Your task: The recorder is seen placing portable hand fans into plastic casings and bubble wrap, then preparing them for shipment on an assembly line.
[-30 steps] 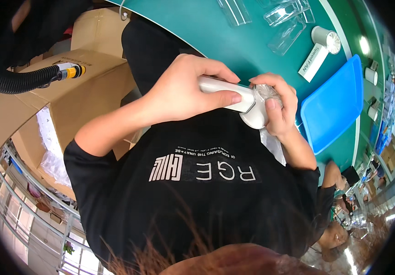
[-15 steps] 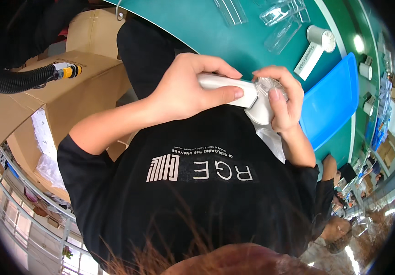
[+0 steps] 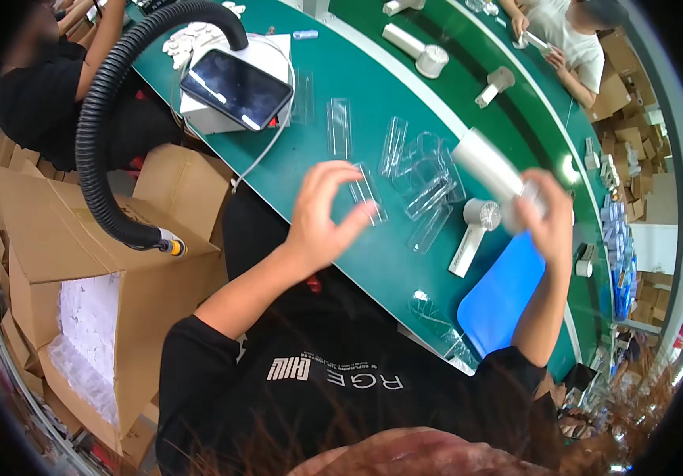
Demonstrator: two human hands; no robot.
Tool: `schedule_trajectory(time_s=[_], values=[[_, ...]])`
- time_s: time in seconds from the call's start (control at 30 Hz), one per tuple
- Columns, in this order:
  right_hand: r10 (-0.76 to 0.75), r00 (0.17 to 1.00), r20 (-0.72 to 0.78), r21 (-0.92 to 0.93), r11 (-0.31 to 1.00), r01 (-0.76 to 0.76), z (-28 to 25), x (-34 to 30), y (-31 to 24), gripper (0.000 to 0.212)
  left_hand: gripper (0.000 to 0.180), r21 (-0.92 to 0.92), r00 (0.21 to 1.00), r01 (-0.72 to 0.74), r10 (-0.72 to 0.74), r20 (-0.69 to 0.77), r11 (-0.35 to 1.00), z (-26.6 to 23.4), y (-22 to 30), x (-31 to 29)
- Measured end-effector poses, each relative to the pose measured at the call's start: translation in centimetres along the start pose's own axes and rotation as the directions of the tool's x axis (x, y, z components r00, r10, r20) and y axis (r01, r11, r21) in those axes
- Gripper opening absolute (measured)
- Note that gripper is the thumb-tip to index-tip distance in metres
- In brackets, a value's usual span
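Right hand (image 3: 549,218): curled round the head of one white handheld fan (image 3: 488,164), over the green table (image 3: 405,271); a slack grip could drop it. Left hand (image 3: 318,222): half-open, contact with clear plastic tray (image 3: 368,190) unclear; brushing could shift it.

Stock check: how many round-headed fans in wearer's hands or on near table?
2: one fan in the right hand, another fan by the blue tray. Others may be hidden.

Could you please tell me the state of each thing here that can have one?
White plastic handheld fan: held, blurred; on/off unclear.
Right hand: closed on it.
Left hand: open, fingers parted.
White round-headed fan: lying down; on/off unclear.
Black rectangular touchscreen: dark.
Brown cardboard box: open.
Black corrugated hose: bent.
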State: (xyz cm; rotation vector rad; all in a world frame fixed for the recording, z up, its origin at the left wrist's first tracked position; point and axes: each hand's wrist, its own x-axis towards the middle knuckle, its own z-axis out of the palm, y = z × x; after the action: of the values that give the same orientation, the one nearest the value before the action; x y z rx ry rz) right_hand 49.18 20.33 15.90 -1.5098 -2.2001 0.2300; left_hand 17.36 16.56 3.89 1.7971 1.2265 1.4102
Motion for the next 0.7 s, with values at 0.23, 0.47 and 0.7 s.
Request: schedule_trajectory(time_s=[0.23, 0.47, 0.7], values=[[0.533, 0.843, -0.072, -0.477, 0.724, -0.499, 7.1, 8.9, 18.4, 0.071, 0.026, 0.215, 0.992, 0.095, -0.109, 0.058, 0.972, 1.0, -5.8, 0.3], [0.393, 0.91, 0.134, -0.665, 0.716, -0.211, 7.3, 22.9, 11.1, 0.057, 0.045, 0.433, 0.974, 0.103, -0.179, 0.14, 0.896, 0.9, -5.8, 1.1], [-0.078, 0.932, 0.355, -0.386, 0.896, 0.221, 21.4, 41.2, 10.8, 0.071, 0.067, 0.569, 0.976, 0.111, -0.197, 0.093, 0.815, 1.6, -5.3, 0.9]])
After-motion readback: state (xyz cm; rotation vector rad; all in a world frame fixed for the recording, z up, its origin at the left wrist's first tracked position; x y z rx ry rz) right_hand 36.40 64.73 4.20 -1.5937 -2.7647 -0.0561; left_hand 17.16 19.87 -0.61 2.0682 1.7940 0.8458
